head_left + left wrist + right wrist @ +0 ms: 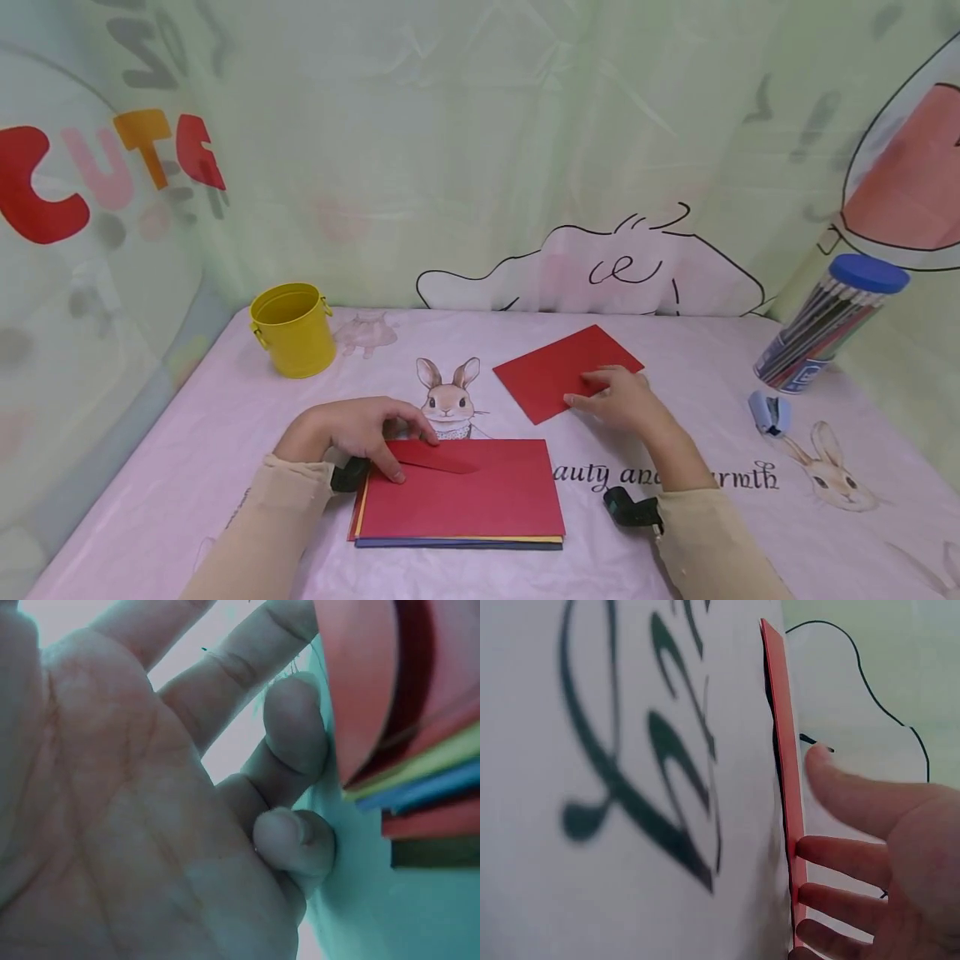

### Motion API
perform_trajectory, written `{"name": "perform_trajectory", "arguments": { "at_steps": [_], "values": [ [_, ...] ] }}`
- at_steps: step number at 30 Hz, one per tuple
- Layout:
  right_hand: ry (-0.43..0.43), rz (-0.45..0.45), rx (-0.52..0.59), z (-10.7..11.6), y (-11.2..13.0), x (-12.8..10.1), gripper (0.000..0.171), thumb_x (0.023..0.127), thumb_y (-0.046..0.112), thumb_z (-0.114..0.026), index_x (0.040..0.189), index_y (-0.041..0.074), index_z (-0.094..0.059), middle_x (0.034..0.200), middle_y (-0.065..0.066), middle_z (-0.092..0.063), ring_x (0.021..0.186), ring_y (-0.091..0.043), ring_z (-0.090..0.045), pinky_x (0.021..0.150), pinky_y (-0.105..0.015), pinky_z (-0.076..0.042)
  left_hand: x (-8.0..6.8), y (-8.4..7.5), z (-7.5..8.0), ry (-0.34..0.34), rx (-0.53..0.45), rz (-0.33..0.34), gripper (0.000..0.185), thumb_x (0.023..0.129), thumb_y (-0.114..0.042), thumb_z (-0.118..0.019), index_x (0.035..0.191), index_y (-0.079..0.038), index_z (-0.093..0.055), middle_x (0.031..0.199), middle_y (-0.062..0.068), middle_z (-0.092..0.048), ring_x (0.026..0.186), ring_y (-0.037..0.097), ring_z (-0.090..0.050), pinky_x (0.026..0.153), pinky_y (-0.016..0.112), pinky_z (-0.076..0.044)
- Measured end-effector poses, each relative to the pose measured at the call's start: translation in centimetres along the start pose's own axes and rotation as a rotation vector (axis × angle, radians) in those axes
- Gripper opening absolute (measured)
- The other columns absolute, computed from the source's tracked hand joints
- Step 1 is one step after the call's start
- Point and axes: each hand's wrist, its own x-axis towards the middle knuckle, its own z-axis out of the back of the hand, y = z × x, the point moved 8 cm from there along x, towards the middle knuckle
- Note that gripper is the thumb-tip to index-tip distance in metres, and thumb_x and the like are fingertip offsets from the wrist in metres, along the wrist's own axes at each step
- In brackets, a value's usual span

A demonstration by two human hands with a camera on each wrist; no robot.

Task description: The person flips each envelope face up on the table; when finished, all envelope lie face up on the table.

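A stack of coloured paper (pixel 465 508) lies at the front middle, red on top with yellow and blue edges below. My left hand (pixel 356 433) is at its back left corner, thumb and forefinger pinching the top red sheet. That sheet bulges up, leaving a dark gap under it in the left wrist view, where the other fingers (pixel 296 840) curl beside the stack. Farther back lies a separate red sheet (pixel 551 367). My right hand (pixel 618 398) rests fingertips on its right part; the thumb is raised off it in the right wrist view.
A yellow bucket (pixel 296 337) stands at the back left. On the right are a clear tube of pencils with a blue lid (pixel 868 273) and a small light-blue stapler (pixel 770 414). A printed cloth (pixel 660 567) covers the table; a patterned curtain (pixel 480 150) hangs behind.
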Motion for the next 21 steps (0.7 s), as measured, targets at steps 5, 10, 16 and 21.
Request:
{"name": "perform_trajectory", "arguments": {
  "at_steps": [5,10,16,21],
  "values": [
    [0.023,0.059,-0.014,-0.6,0.8,-0.2,0.063,0.089,0.032,-0.076,0.140,-0.001,-0.057,0.146,-0.028,-0.044,0.134,-0.051,-0.033,0.096,-0.059,-0.046,0.0,-0.1,-0.1,0.001,0.021,-0.002,0.043,0.078,-0.006,-0.085,0.114,-0.027,-0.073,0.106,0.001,-0.060,0.097,0.024,-0.055,0.078,0.037,-0.049],
    [0.055,0.152,-0.003,-1.3,2.4,-0.5,0.054,0.091,0.027,-0.074,0.138,0.003,-0.061,0.146,-0.025,-0.046,0.134,-0.049,-0.035,0.098,-0.059,-0.045,0.1,-0.2,-0.1,0.006,0.032,-0.006,0.042,0.078,-0.008,-0.085,0.114,-0.027,-0.073,0.107,-0.001,-0.061,0.098,0.023,-0.056,0.079,0.037,-0.051],
    [0.100,0.202,-0.048,-2.3,3.9,-0.8,0.054,0.091,0.030,-0.074,0.139,0.008,-0.062,0.148,-0.021,-0.045,0.136,-0.047,-0.034,0.101,-0.067,-0.036,0.8,-0.9,0.3,-0.089,0.079,-0.082,0.029,0.088,-0.022,-0.079,0.115,-0.020,-0.072,0.100,-0.002,-0.063,0.089,0.020,-0.057,0.077,0.035,-0.048],
    [0.097,0.237,-0.093,-2.6,4.3,-0.8,0.054,0.092,0.030,-0.073,0.140,0.008,-0.061,0.149,-0.021,-0.045,0.136,-0.046,-0.036,0.103,-0.072,-0.027,1.8,-1.5,0.5,-0.221,0.134,-0.118,0.035,0.094,-0.024,-0.071,0.128,-0.016,-0.065,0.109,0.002,-0.057,0.090,0.017,-0.055,0.082,0.035,-0.046]
  ]
}}
